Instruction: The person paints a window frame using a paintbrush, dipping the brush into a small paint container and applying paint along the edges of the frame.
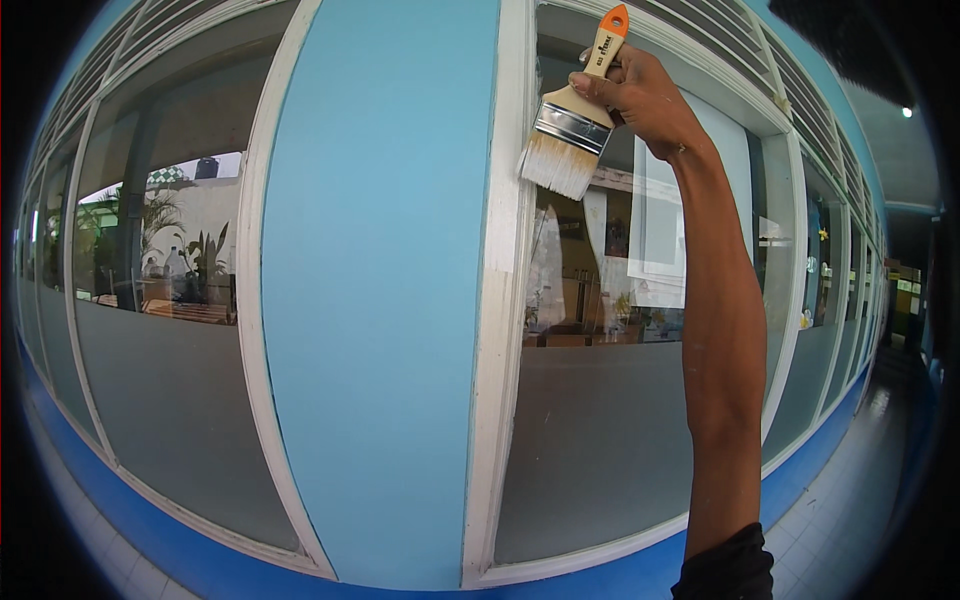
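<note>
My right hand is raised high, its fingers closed round the wooden handle of a wide paintbrush. The handle ends in an orange tip that points up, and below the metal band the bristles hang down, white with paint toward their ends. They are close to the white window frame left of the hand; whether they touch it I cannot tell. Behind the brush is a window pane, clear above and frosted below. My left hand is not in view.
A light blue wall panel stands between two white-framed windows. On the left, another half-frosted window reflects plants and a wall. Dark blue paint runs along the wall's base, and a tiled floor lies at the lower right.
</note>
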Action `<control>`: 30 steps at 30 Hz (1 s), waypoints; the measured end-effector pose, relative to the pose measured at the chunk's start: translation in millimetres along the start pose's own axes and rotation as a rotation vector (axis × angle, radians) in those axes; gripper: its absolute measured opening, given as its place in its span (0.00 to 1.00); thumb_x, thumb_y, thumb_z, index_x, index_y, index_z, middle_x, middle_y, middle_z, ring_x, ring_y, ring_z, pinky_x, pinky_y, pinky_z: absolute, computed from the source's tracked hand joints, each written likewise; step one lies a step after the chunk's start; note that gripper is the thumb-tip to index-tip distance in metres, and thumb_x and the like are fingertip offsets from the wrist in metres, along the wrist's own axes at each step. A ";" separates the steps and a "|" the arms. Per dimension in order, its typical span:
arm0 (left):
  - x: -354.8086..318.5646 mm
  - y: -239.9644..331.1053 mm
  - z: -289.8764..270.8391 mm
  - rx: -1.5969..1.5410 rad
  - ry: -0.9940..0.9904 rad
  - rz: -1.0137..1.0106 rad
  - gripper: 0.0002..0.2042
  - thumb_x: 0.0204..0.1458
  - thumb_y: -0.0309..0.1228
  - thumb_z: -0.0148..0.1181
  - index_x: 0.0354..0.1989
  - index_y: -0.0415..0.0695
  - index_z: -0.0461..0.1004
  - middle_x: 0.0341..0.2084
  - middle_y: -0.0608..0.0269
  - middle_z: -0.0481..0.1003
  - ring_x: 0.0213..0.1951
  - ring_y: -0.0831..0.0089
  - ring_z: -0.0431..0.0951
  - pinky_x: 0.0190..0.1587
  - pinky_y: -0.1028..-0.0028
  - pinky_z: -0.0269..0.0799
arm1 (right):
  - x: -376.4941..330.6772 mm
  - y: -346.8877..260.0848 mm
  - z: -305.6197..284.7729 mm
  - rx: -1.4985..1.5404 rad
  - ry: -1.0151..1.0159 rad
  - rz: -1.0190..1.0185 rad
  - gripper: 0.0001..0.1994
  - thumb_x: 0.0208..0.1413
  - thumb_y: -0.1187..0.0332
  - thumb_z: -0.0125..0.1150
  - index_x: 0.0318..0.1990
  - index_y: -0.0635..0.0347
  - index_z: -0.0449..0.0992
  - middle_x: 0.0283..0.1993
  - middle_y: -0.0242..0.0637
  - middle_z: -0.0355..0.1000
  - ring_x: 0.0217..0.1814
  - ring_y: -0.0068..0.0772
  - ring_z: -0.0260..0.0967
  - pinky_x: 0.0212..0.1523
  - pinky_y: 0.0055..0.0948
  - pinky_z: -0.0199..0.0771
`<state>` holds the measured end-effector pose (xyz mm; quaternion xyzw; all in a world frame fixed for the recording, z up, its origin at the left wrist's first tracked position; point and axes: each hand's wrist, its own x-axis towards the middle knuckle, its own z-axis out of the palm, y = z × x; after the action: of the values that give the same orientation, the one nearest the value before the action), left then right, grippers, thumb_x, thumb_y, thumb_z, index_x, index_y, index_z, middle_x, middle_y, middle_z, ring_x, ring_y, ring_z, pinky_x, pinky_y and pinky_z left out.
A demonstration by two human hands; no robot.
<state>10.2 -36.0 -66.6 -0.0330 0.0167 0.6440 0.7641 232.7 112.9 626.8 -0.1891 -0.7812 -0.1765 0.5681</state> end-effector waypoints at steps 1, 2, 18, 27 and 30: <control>0.7 -0.3 -1.8 0.100 -0.027 0.058 0.41 0.53 0.54 0.60 0.70 0.46 0.52 0.67 0.47 0.57 0.68 0.48 0.58 0.72 0.48 0.52 | 0.0 -1.2 -0.3 0.029 0.038 0.016 0.31 0.51 0.58 0.73 0.51 0.76 0.69 0.36 0.51 0.76 0.35 0.37 0.77 0.35 0.33 0.78; 1.6 -0.9 -2.7 0.201 -0.055 0.116 0.41 0.53 0.55 0.60 0.70 0.46 0.52 0.67 0.47 0.58 0.68 0.48 0.58 0.72 0.48 0.52 | -1.3 -2.7 -2.1 -0.006 0.035 0.018 0.29 0.51 0.58 0.73 0.50 0.76 0.70 0.36 0.50 0.75 0.35 0.36 0.77 0.35 0.33 0.78; 10.0 -1.3 -12.7 0.169 -0.278 0.129 0.39 0.55 0.55 0.57 0.70 0.47 0.54 0.66 0.50 0.60 0.67 0.49 0.59 0.71 0.46 0.51 | 10.1 -2.1 11.6 -0.211 0.255 -0.067 0.25 0.51 0.57 0.72 0.45 0.73 0.76 0.34 0.53 0.77 0.34 0.38 0.79 0.39 0.32 0.78; -4.0 2.2 5.8 0.076 0.057 0.091 0.36 0.53 0.51 0.62 0.67 0.46 0.59 0.61 0.52 0.67 0.63 0.53 0.67 0.67 0.47 0.61 | -39.1 -34.4 13.0 -0.213 0.299 -0.009 0.23 0.46 0.61 0.73 0.41 0.75 0.76 0.30 0.50 0.77 0.27 0.34 0.78 0.31 0.29 0.79; -4.2 6.0 -2.2 0.117 -0.032 0.064 0.35 0.53 0.54 0.61 0.65 0.49 0.62 0.60 0.54 0.69 0.62 0.52 0.68 0.65 0.43 0.62 | -69.8 -54.3 28.1 0.004 0.517 0.034 0.20 0.46 0.65 0.73 0.39 0.74 0.74 0.26 0.45 0.76 0.23 0.27 0.76 0.27 0.25 0.78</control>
<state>3.7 -39.4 -68.7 0.0228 0.0430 0.6665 0.7439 202.5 73.0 548.6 -0.1498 -0.6071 -0.2078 0.7522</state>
